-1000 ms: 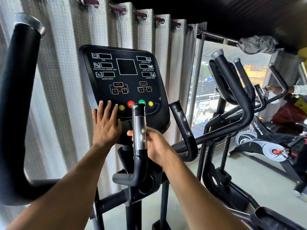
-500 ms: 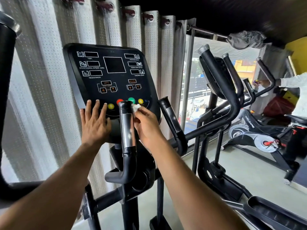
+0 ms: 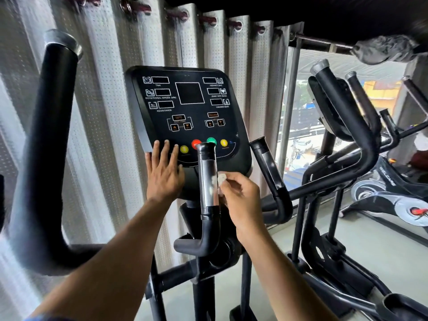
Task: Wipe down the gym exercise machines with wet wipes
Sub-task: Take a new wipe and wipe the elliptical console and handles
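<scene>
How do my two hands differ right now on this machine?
The left hand lies flat with fingers straight, pressing the lower left of the black console panel; the right hand is curled, pinching a small white wet wipe. The left hand holds nothing; the right rubs the wipe against the silver sensor strip of the black short handlebar. Both touch the same machine.

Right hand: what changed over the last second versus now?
The right hand went from curled around the handlebar's silver sensor section to its black top cap with the wet wipe, then came back down; it now pinches the wipe against the sensor's right side. The left hand stayed flat on the console's lower left edge, beside the yellow button.
</scene>
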The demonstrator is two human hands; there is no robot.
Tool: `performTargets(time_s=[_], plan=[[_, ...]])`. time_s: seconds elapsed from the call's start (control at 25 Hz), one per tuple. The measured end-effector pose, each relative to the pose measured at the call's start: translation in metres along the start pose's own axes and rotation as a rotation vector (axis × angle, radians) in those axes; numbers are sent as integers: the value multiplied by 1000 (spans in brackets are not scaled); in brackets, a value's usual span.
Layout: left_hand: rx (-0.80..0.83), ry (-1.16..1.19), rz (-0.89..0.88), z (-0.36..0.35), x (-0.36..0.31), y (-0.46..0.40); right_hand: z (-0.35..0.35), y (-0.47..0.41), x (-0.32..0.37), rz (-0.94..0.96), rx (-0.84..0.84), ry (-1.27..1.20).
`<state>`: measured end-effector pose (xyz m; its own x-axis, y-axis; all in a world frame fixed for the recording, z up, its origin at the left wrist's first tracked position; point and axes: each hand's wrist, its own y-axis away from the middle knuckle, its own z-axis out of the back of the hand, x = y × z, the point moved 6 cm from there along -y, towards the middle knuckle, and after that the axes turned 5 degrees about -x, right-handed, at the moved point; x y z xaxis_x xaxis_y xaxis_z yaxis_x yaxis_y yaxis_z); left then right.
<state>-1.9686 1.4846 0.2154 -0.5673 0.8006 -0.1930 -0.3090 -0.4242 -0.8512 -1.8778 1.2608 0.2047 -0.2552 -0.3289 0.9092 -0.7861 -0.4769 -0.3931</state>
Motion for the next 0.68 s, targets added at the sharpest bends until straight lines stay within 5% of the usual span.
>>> performTargets(time_s=[0.12,0.24,0.44,0.52,0.6,0.68], plan=[[-2,0,-1,0,2,-1,-20,-26,47,326,-90,61],[8,14,10,0,1,-1,-36,-24,78,758,-158,379],[58,0,12,0,1,-2,-76,-18,109,1251,20,962],[104,1,22,1,1,-3,-102,-18,118,1261,282,1235],[159,-19,19,1,0,-3,-114,-29,127,1061,445,1478],[209,-45,10,3,0,0,-109,-39,135,939,470,1400]])
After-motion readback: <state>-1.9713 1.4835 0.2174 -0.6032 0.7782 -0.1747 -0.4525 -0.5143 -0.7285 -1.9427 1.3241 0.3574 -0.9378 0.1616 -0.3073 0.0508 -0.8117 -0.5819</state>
